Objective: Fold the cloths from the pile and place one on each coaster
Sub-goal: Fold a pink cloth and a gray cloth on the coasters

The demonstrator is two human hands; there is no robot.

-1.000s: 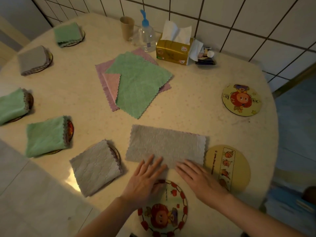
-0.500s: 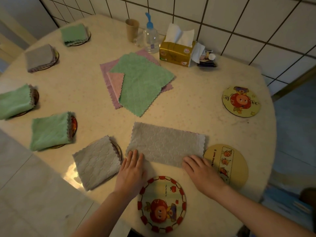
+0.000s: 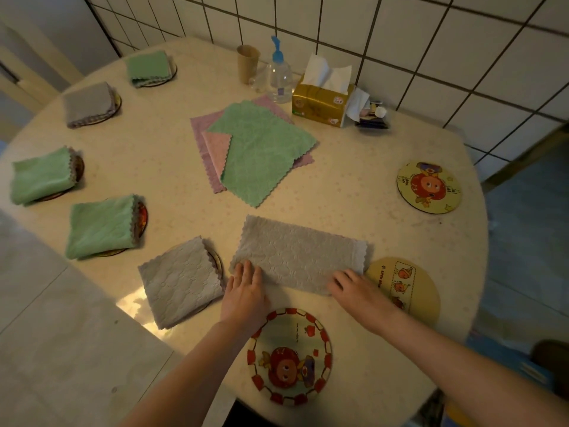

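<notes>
Grey and green folded cloths sit on five coasters along the table's (image 3: 160, 155) left side. Mid-table pile (image 3: 255, 149): green cloth over pink and mauve ones. Half-folded grey cloth (image 3: 300, 252) lies flat at the near edge; left hand (image 3: 244, 292) and right hand (image 3: 361, 292) rest flat on its near corners, fingers fairly straight. Three bare coasters: apple-border (image 3: 289, 355), yellow (image 3: 406, 288) with unreadable print, cartoon one (image 3: 429, 188). Back: brown cup (image 3: 248, 64), contents unseen; clear pump bottle (image 3: 279, 75); gold tissue box (image 3: 323, 101), tissue sticking out, label illegible.
</notes>
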